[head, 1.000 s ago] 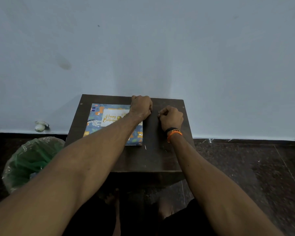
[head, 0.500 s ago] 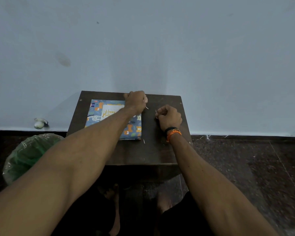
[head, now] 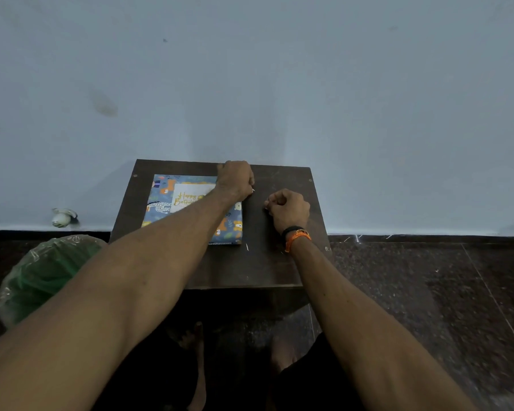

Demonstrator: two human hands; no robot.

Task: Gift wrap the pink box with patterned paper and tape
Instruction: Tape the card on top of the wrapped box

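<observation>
taping looks like the step in hand: the wrapped box [head: 190,207], already covered in blue animal-print paper, lies flat on the left half of the small dark table [head: 279,262], its far edge near the table's back edge. its longer sides seem to run front to back, the "happy birthday" label facing up. left hand [head: 235,180] is curled at the box's far right corner, pinching a small pale sliver, probably tape. right hand [head: 288,210] is curled just beside it; whether it holds anything i cannot tell. next, the tape likely needs pressing onto a seam.

Left grip [head: 235,181] farther from right grip [head: 288,207]
</observation>
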